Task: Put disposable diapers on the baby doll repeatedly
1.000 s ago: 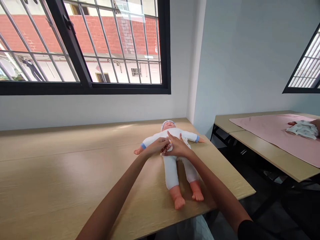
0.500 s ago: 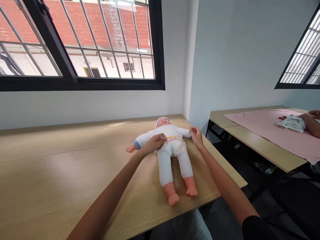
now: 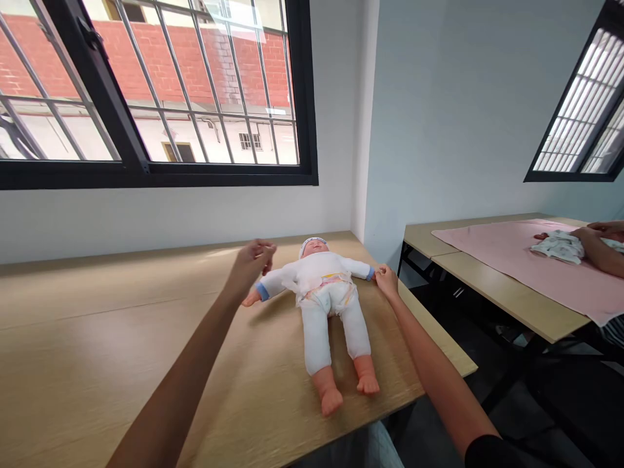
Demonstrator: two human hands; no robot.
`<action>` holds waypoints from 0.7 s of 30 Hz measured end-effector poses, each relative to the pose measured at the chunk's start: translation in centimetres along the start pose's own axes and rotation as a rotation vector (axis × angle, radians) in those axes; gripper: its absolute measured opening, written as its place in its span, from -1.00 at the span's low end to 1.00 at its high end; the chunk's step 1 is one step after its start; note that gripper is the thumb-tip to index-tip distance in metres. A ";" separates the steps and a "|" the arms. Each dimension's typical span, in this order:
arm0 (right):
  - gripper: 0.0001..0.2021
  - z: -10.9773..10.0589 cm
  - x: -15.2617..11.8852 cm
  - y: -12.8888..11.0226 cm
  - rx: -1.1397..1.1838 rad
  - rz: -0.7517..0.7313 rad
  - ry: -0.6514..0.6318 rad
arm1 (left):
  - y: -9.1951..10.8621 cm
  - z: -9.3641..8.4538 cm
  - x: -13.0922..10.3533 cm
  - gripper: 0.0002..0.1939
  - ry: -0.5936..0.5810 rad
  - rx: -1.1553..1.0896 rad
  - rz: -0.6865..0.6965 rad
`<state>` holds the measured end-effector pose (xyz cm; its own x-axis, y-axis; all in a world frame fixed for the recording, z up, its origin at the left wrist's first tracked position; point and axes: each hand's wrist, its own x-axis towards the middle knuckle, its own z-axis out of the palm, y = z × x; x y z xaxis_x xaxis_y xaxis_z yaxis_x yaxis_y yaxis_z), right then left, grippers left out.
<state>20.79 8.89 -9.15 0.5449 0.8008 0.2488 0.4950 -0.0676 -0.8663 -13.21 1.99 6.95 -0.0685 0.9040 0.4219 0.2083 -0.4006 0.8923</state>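
A baby doll (image 3: 322, 273) lies on its back on the wooden table, arms spread and feet toward me. It wears a white long-sleeved top with blue cuffs, a patterned headband and a diaper (image 3: 336, 294) over white legs. My left hand (image 3: 254, 261) is raised just above the doll's arm on the left, fingers curled together, with nothing visible in them. At the other side, my right hand (image 3: 387, 281) is closed around the doll's hand, beside the blue cuff (image 3: 371, 273).
The wooden table (image 3: 121, 364) stands against a wall below a barred window (image 3: 209, 84). To the right, across a gap, another table carries a pink cloth (image 3: 507, 260). There, a co-worker's arm (image 3: 597, 247) reaches over white patterned cloth (image 3: 558, 247).
My left hand has left the doll's waist and moved up and left, over the doll's arm. My right hand has stayed at the doll's hand. The view has tilted up slightly.
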 end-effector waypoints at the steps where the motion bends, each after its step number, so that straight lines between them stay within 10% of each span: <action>1: -0.77 -0.1 0.0 0.1 -0.017 -0.002 -0.003 | 0.7 -0.8 0.2 -0.77 0.073 -0.025 0.014; 11: -0.88 -1.0 0.2 0.3 0.151 0.150 -0.010 | 3.6 -3.7 0.1 -0.96 0.631 -0.354 0.293; 17: -0.98 -0.9 0.5 0.1 0.496 0.247 -0.024 | 1.4 -3.0 0.8 -0.91 0.349 -0.104 0.121; 21: -0.90 -1.0 0.4 0.0 0.693 0.290 -0.099 | -2.2 -4.9 2.1 -0.71 -0.087 0.313 -0.047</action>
<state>21.68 8.58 -8.56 0.5085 0.8600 -0.0423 -0.2151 0.0793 -0.9734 -18.62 4.01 6.65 -0.0046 0.9352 0.3541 0.4972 -0.3051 0.8122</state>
